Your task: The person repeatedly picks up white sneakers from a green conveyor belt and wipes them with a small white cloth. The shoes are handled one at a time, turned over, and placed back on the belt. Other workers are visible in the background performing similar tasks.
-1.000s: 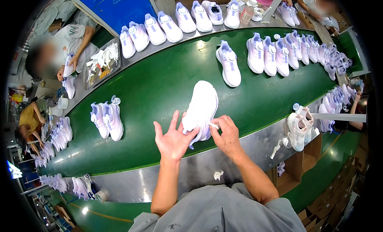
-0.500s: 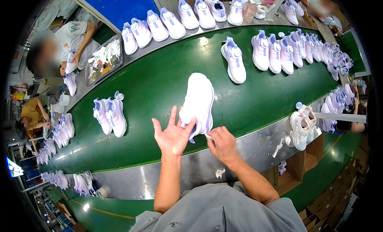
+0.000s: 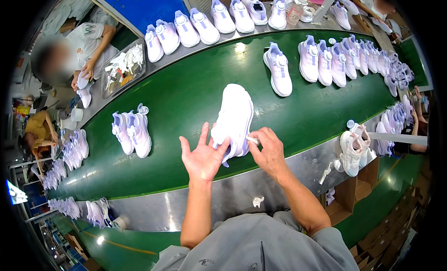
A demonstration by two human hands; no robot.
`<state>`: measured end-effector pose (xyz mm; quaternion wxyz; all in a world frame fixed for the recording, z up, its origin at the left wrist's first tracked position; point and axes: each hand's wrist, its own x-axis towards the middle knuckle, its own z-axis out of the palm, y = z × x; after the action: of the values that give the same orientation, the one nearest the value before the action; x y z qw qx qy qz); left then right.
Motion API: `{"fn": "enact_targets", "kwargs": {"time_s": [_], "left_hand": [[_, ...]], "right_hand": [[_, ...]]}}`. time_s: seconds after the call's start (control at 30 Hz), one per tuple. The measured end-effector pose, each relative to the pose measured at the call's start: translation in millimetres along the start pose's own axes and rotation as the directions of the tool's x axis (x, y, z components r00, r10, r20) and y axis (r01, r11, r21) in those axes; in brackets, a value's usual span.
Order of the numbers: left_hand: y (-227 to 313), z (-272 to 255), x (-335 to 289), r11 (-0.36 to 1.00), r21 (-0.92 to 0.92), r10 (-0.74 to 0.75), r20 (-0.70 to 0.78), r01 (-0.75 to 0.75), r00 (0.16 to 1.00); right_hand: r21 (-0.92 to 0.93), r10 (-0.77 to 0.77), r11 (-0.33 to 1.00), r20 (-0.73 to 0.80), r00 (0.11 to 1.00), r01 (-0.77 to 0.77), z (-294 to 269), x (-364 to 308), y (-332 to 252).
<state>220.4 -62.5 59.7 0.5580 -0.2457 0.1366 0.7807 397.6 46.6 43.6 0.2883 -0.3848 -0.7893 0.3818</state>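
Note:
A white and lavender sneaker point(image 3: 234, 110) hangs over the green belt in front of me, tilted, toe pointing away. My left hand point(image 3: 203, 155) supports it near the heel, palm turned up. Its thumb and a finger are spread off to the side, while other fingers are partly hidden at the shoe. Between the thumb and fingers of my right hand point(image 3: 269, 152) is a small white wad point(image 3: 253, 140), pressed against the right edge of the sole. What the wad is made of is too small to tell.
A pair of sneakers point(image 3: 132, 133) stands left on the green belt point(image 3: 186, 89); a single sneaker point(image 3: 279, 71) and a long row are at right. More line the far metal ledge. A pale pair point(image 3: 352, 152) and a crumpled white scrap point(image 3: 258, 202) lie on the near ledge. Co-workers sit beyond.
My right hand has moved up and slightly right along the sole's edge with the white wad. My left hand keeps its hold, and the sneaker has shifted only slightly.

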Motion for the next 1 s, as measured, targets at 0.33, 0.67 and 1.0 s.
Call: {"fn": "enact_targets", "kwargs": {"time_s": [0.33,0.67,1.0], "left_hand": [[3.8,0.4,5.5,0.995,-0.073,0.065,-0.044,-0.068,0.997],[12.6,35.4,54.4,0.794,0.608,-0.007,-0.040,0.030,0.999],[-23.4,116.5,261.9,-0.633,0.717,-0.363,0.058,-0.292,0.930]], "right_hand": [[-0.140,-0.158,0.979,-0.039,0.987,0.151,29.5,-40.2,-2.4],[-0.041,-0.096,0.994,0.159,0.983,0.104,35.8,-73.7,6.0],[-0.045,0.174,0.985,0.202,0.964,-0.169,-9.7,-124.9,38.4]]}}
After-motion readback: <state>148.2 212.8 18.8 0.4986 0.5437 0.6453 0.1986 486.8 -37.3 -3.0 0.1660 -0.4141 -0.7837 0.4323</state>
